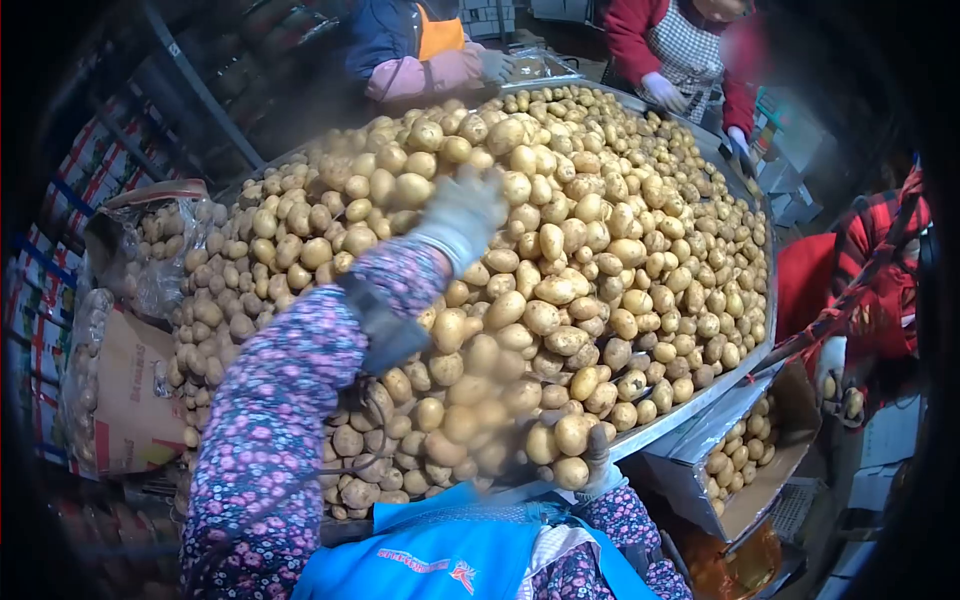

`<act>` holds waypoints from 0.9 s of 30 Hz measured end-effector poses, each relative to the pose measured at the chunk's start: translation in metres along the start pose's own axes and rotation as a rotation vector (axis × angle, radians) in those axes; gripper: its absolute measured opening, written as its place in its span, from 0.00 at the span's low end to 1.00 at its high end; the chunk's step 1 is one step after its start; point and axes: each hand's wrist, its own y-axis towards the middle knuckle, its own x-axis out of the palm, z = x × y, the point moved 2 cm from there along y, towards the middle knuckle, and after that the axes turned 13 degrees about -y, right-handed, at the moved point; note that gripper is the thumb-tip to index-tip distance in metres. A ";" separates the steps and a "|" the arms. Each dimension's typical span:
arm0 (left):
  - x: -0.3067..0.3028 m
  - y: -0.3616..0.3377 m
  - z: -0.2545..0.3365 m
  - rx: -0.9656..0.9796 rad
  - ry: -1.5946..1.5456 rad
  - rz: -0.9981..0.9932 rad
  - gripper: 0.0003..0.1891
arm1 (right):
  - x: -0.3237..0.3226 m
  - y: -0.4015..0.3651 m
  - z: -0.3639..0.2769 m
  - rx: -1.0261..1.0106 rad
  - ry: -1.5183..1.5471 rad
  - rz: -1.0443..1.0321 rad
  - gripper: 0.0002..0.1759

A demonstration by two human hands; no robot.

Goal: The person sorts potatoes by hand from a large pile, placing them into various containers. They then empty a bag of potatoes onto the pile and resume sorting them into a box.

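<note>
My left hand (460,218), in a pale glove, reaches over the large heap of potatoes (560,290). Its fingers are blurred but look stretched out on the potatoes, with none clearly in its grasp. At the near edge, my right hand (602,470), also gloved, is closed around a few potatoes (571,472); its thumb points up beside them and its other fingers are hidden beneath. Blurred potatoes (475,410) show between my two arms.
A metal rim (690,405) borders the heap. Left stands a carton (135,390) with plastic-wrapped potatoes; right, an open box (740,450) holds more. Co-workers stand around: one in an orange-fronted top (438,35), one in a checked apron (690,50), one in red plaid (880,250).
</note>
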 end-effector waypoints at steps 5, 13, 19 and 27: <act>0.068 0.060 0.025 -0.334 0.215 0.114 0.15 | -0.008 -0.003 0.009 -0.038 0.026 0.003 0.49; -0.031 0.011 -0.031 -0.195 -0.485 -0.004 0.19 | -0.018 -0.004 0.020 -0.085 0.066 0.071 0.47; -0.030 -0.077 -0.121 -0.498 -1.663 -0.058 0.21 | -0.001 -0.004 0.010 -0.031 0.110 0.081 0.50; 0.003 -0.044 -0.109 -0.410 -1.384 -0.453 0.21 | 0.002 -0.001 0.008 -0.020 0.071 0.109 0.52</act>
